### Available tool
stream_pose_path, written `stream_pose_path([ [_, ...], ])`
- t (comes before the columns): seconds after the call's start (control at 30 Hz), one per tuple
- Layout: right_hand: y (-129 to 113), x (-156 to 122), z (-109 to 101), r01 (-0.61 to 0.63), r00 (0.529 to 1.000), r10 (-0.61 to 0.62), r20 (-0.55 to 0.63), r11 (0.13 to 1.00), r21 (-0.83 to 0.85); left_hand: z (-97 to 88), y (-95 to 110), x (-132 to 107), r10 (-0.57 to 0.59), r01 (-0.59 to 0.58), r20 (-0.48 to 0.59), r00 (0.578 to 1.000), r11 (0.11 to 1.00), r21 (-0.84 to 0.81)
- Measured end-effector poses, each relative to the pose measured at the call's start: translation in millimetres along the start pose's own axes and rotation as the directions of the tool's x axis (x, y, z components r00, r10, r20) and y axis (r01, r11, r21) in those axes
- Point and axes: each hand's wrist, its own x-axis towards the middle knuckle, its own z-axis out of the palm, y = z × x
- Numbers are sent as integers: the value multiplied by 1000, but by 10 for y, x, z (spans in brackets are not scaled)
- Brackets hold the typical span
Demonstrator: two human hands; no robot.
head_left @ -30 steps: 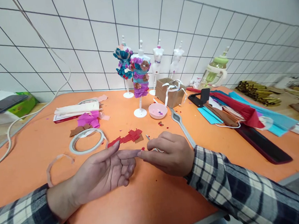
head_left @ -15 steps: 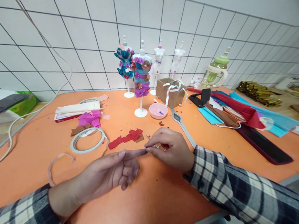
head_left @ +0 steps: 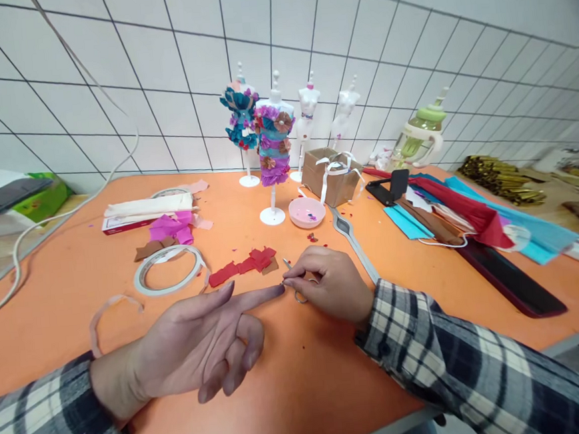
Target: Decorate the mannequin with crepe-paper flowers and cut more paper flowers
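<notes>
My left hand [head_left: 204,341] lies palm up on the orange table [head_left: 303,390], index finger stretched toward the right, the other fingers loosely curled. My right hand [head_left: 332,284] is closed in a pinch at that fingertip and holds small metal scissors [head_left: 295,285], whose tip pokes out behind the fingers. Red paper pieces [head_left: 246,266] lie just behind both hands. A tape ring [head_left: 168,270] sits to the left of them.
A decorated mannequin [head_left: 273,153] stands mid-table, with a second decorated one and two bare ones behind. Nearby are a pink bowl [head_left: 306,212], a brown box [head_left: 330,175], a green bottle [head_left: 418,136], coloured paper sheets [head_left: 475,219] and a long dark case [head_left: 512,283].
My left hand has turned and its lower fingers have curled in while the index finger stays out. My right hand has shifted slightly right and up, still pinching at that fingertip.
</notes>
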Motion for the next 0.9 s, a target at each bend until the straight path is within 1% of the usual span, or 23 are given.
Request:
stream_pose_path([
  [0.07, 6, 10, -5, 11, 998, -8, 68, 999, -40, -9, -10, 5, 9, -10, 16, 1000, 1000, 18],
  [0.13, 8, 16, -4, 9, 995, -4, 103, 999, -50, -18, -22, 14, 18, -20, 28, 999, 998, 57],
  [0.3, 11, 24, -3, -8, 996, 12, 91, 999, -50, -9, -36, 17, 30, -34, 33, 999, 988, 149],
  [0.4, 9, 27, -13, 2, 994, 7, 113, 997, -78, 18, -26, 8, 20, -19, -7, 1000, 983, 180],
  [0.5, -8, 26, -24, -6, 991, 20, 131, 994, -108, 24, -20, -3, -10, 18, -36, 999, 969, 245],
  [0.6, -20, 18, -26, -9, 986, 31, 165, 990, -138, -3, -44, -14, -13, 12, 2, 1000, 941, 339],
  [0.67, -9, 18, -24, -8, 983, 37, 181, 987, -159, -14, -79, -22, -26, 17, 16, 1000, 902, 431],
  [0.73, 17, 25, -24, -24, 984, 52, 173, 987, -160, -2, -119, -24, -21, 19, -2, 1000, 833, 553],
  [0.77, 31, 32, -25, -44, 984, 68, 164, 989, -144, 12, -133, -19, 31, -3, -34, 999, 777, 630],
  [0.8, 43, 39, -26, -73, 983, 91, 158, 991, -113, 28, -140, -10, 134, -36, -80, 988, 694, 719],
  [0.83, 50, 46, -27, -106, 980, 116, 160, 992, -73, 45, -137, 4, 281, -60, -131, 951, 582, 811],
  [0.87, 50, 50, -26, -142, 975, 145, 167, 989, -27, 60, -125, 22, 448, -51, -171, 877, 441, 896],
  [0.9, 42, 51, -23, -178, 969, 172, 179, 984, 19, 71, -105, 43, 600, -1, -185, 778, 296, 955],
])
